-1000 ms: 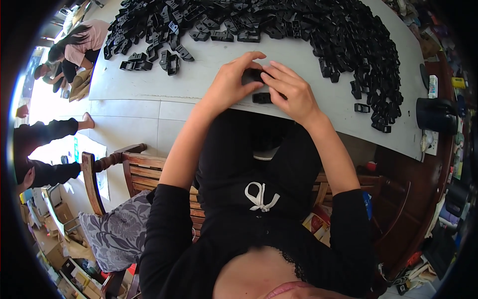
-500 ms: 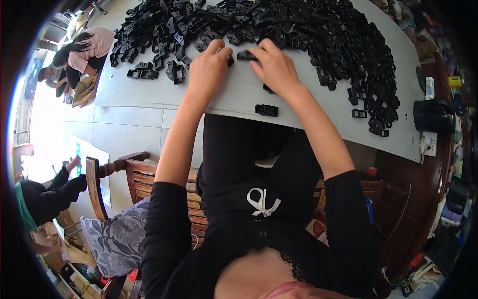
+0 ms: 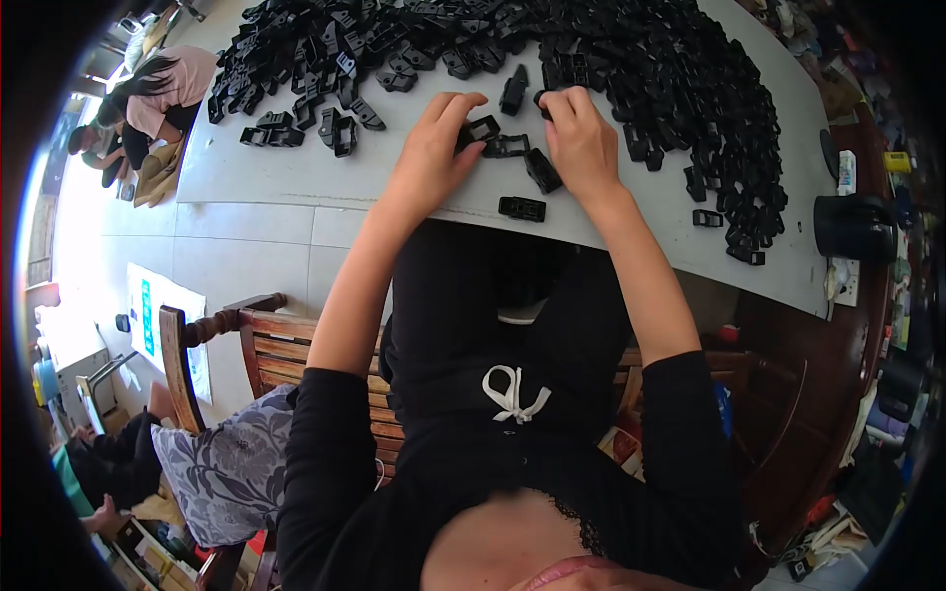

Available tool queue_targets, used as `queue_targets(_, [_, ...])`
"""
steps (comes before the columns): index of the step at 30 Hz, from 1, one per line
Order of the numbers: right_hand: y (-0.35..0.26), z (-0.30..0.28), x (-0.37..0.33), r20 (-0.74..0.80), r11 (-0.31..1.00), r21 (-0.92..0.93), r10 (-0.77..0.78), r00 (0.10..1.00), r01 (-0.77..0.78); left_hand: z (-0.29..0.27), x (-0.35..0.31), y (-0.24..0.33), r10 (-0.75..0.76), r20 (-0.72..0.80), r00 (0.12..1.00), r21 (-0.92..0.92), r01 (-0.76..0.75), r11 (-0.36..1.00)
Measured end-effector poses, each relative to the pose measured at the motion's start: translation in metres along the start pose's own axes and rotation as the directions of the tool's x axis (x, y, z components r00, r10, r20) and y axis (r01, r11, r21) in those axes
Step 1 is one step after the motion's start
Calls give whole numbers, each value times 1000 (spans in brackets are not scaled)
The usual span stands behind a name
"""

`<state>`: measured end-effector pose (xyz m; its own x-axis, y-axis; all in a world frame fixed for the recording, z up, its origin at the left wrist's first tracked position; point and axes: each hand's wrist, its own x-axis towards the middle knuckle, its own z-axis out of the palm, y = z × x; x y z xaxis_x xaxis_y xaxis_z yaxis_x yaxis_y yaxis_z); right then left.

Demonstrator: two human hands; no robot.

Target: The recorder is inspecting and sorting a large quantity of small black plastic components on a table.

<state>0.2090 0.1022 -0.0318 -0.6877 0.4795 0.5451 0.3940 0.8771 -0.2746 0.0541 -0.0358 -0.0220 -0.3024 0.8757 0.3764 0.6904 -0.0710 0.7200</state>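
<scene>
My left hand (image 3: 432, 153) is curled around a small black plastic frame piece (image 3: 482, 129), its thumb and fingertips on either side of it. A second open black frame piece (image 3: 509, 147) touches or nearly touches that one. My right hand (image 3: 583, 143) has its fingers pinched together at the pile's near edge, with a dark plastic piece (image 3: 541, 99) showing at the fingertips, mostly hidden. Between the hands lie a tilted black piece (image 3: 541, 170) and, farther off, a narrow black piece (image 3: 512, 91). One more black piece (image 3: 522, 209) rests by the table's near edge.
A wide heap of black plastic pieces (image 3: 680, 79) arcs across the far side of the grey table (image 3: 266, 179). To the right stands a black jug-like container (image 3: 855, 227). A wooden chair (image 3: 296, 345) with a patterned cushion (image 3: 232, 463) is at left; people sit beyond.
My right hand has moved right and turned inward, my left slightly right and down. Several black pieces now show between them. At left, the person in green has shifted lower.
</scene>
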Motion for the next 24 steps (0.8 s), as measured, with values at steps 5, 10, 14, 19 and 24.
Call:
queue_targets(5, [0,-22,-8,109,972,227,35,993,-59,10,7,-6,9,-11,1000,-53,-10,999])
queue_targets(10, [22,-25,3,176,984,108,-160,971,143,12,4,-10,5,-26,1000,-88,-7,996])
queue_targets(14, [22,-23,1,119,980,182,-107,987,84,9,3,-10,-45,29,999,-127,48,991])
queue_targets(19, [-19,-14,11,178,917,394,-147,973,67,9,0,-10,-118,35,992,-232,123,965])
queue_targets(24, [-23,-5,10,202,937,251,-297,933,243,10,2,-10,-127,52,991,-232,135,963])
